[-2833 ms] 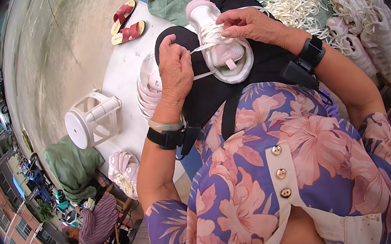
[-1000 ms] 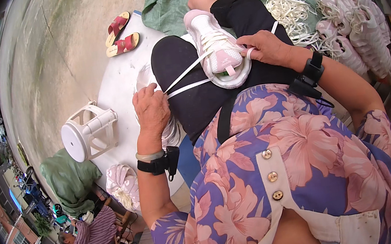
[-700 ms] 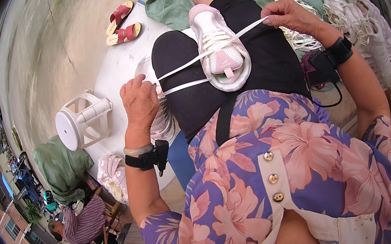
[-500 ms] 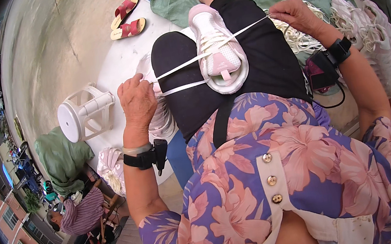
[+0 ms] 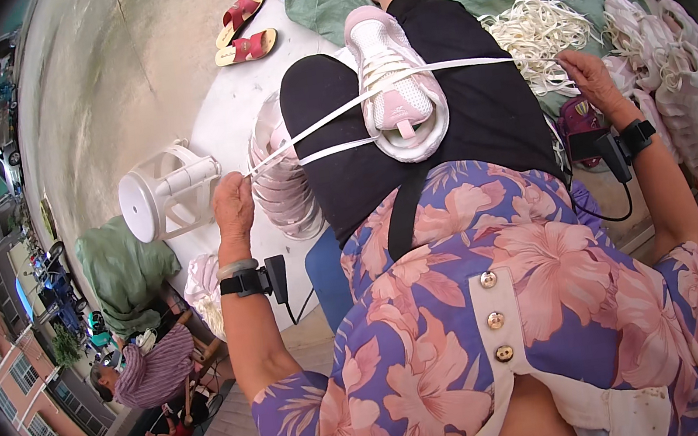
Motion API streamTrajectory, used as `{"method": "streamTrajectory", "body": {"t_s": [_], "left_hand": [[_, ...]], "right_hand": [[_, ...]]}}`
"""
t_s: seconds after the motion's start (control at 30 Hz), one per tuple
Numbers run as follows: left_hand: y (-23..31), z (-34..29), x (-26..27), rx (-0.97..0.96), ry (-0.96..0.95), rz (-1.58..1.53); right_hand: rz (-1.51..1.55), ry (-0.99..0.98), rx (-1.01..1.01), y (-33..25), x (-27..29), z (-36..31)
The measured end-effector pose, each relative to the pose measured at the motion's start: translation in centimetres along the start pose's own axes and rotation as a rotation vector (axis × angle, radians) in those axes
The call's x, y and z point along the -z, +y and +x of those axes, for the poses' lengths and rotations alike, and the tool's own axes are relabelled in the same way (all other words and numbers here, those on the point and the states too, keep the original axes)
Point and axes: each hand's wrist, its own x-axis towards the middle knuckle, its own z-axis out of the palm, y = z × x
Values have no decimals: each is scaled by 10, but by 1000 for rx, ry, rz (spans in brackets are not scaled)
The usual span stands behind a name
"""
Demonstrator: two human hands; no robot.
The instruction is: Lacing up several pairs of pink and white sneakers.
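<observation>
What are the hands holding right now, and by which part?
A white shoelace, one end in each: left hand, right hand. It runs through the sneaker.

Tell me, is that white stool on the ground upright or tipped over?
Tipped over. The white stool lies on its side on the pale ground, its round seat facing left and its legs pointing right toward the stack of shoes.

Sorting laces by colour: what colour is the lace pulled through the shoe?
White, on a pink and white shoe; the lace shows best in the head view.
</observation>
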Motion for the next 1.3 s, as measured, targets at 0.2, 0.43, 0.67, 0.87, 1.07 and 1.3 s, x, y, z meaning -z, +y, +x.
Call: {"method": "streamTrajectory", "body": {"t_s": [0.2, 0.43, 0.67, 0.87, 1.07, 1.3], "left_hand": [[-55, 7, 35, 245, 148, 80], [-85, 22, 56, 392, 211, -63], [93, 52, 12, 510, -482, -892], [158, 67, -26, 433, -756, -1006], [186, 91, -38, 500, -609, -1026], [190, 94, -41, 475, -382, -1055]], "right_hand": [[-225, 173, -76, 52, 32, -44], [-267, 15, -406, 54, 37, -53], [391, -41, -331, -55, -11, -13], [895, -362, -595, -176, -51, 46], [866, -265, -500, -178, -86, 77], [977, -104, -510, -174, -98, 78]]}}
